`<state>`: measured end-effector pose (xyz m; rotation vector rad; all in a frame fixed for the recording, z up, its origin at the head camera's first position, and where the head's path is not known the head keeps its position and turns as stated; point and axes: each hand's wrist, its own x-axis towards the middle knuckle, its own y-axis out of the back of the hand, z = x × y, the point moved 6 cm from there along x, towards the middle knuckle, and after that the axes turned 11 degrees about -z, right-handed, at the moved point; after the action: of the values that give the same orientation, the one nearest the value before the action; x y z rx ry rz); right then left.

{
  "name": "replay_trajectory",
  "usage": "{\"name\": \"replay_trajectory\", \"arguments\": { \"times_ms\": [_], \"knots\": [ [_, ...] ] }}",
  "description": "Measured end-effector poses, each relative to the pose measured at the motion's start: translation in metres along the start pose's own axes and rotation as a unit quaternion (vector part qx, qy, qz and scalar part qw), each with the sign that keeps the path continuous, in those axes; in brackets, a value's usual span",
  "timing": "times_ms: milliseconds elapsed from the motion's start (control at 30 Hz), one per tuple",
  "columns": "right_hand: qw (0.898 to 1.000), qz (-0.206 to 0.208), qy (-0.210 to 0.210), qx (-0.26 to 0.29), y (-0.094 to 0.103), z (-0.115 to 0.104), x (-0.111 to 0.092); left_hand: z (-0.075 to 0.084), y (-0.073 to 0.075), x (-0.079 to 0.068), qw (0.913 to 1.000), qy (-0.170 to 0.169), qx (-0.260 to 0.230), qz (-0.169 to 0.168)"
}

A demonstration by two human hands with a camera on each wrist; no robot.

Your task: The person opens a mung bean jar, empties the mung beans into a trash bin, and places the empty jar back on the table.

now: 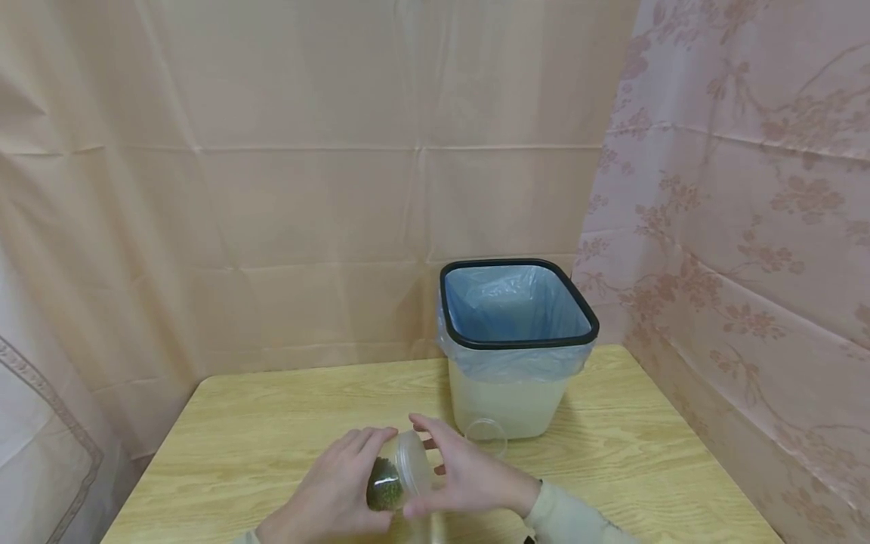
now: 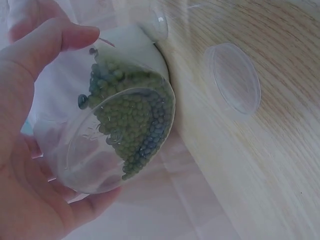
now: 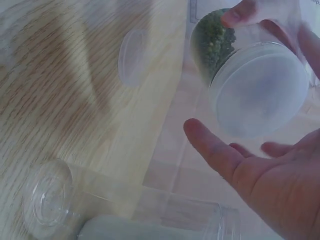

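Note:
My left hand (image 1: 340,483) grips a clear jar of green beans (image 2: 125,115), tipped onto its side, with the beans lying along its lower wall. A frosted white lid (image 3: 262,92) covers the jar's end on the right. Facing that lid, my right hand (image 1: 469,472) is spread, its thumb (image 3: 210,147) and fingers apart around the lid's edge. A clear, empty-looking jar (image 3: 125,200) stands upright beside my right hand; its round rim (image 1: 485,434) shows past that hand in the head view. On the table, a loose clear lid (image 2: 235,80) lies flat.
A pale bin (image 1: 506,397) with a black rim and bluish plastic liner stands at the table's back right. The wood-grain table (image 1: 272,423) meets a beige curtain (image 1: 306,189) behind and a floral pink curtain (image 1: 761,264) on the right.

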<state>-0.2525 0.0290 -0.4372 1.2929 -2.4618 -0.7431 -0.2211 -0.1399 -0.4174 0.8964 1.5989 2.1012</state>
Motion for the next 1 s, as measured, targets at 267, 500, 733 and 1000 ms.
{"name": "replay_trajectory", "arguments": {
  "times_ms": [267, 500, 733, 1000],
  "knots": [
    [0.998, 0.009, -0.037, 0.044, -0.0004, -0.0001, 0.0026, 0.0061, 0.0012, 0.0016, 0.9997, -0.02, 0.009, 0.007],
    [0.998, 0.001, -0.034, 0.051, -0.0014, -0.0012, 0.004, 0.0061, 0.0016, 0.0001, 0.9998, -0.016, -0.003, 0.011],
    [0.998, 0.007, -0.018, 0.052, -0.0017, -0.0021, 0.0029, 0.0031, 0.0024, -0.0021, 0.9997, -0.003, -0.025, -0.006],
    [0.999, 0.008, 0.011, 0.05, -0.0018, -0.0026, 0.0014, 0.0019, 0.001, -0.0015, 0.9993, 0.008, -0.031, -0.021]
  ]
}}
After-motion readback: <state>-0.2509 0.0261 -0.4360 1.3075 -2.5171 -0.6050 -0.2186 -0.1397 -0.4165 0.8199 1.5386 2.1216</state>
